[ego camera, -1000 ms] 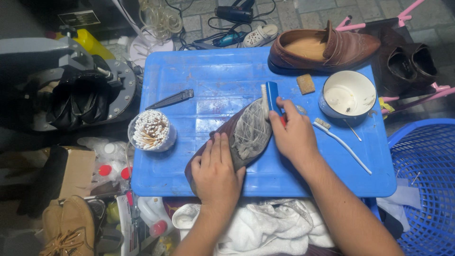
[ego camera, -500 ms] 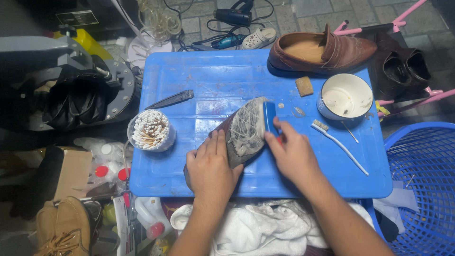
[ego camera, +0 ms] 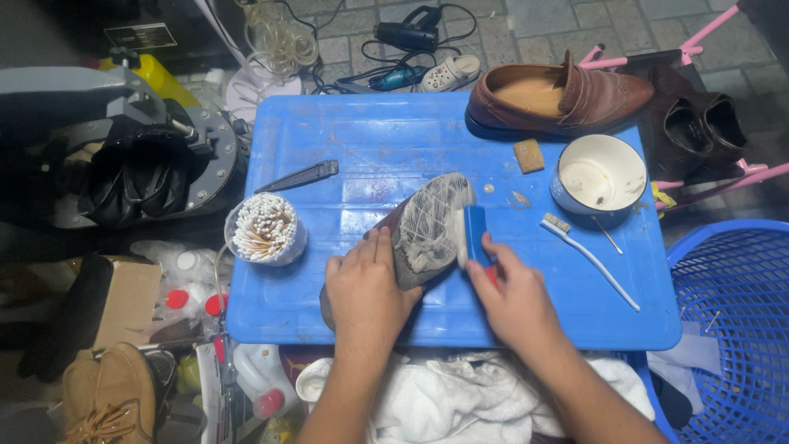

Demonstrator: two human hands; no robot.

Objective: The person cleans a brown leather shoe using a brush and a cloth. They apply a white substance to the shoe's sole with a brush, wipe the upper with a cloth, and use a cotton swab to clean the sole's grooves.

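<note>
A brown shoe [ego camera: 423, 226] lies sole-up on a blue plastic lid [ego camera: 370, 148], its grey sole streaked with white foam. My left hand [ego camera: 366, 296] presses down on the heel end of the shoe. My right hand [ego camera: 514, 300] grips a blue-handled brush [ego camera: 470, 234] whose white bristles rest against the right edge of the sole.
On the lid stand a cup of cotton swabs [ego camera: 263, 228], a dark knife [ego camera: 300, 175], a white bowl [ego camera: 598, 174], a white toothbrush [ego camera: 588, 256], a small sponge [ego camera: 528, 154] and a brown loafer [ego camera: 559, 97]. A white towel [ego camera: 460, 399] covers my lap. A blue basket [ego camera: 731, 329] stands right.
My right hand has pulled the brush down along the sole's right edge, from near the toe toward me. My left hand stays on the shoe.
</note>
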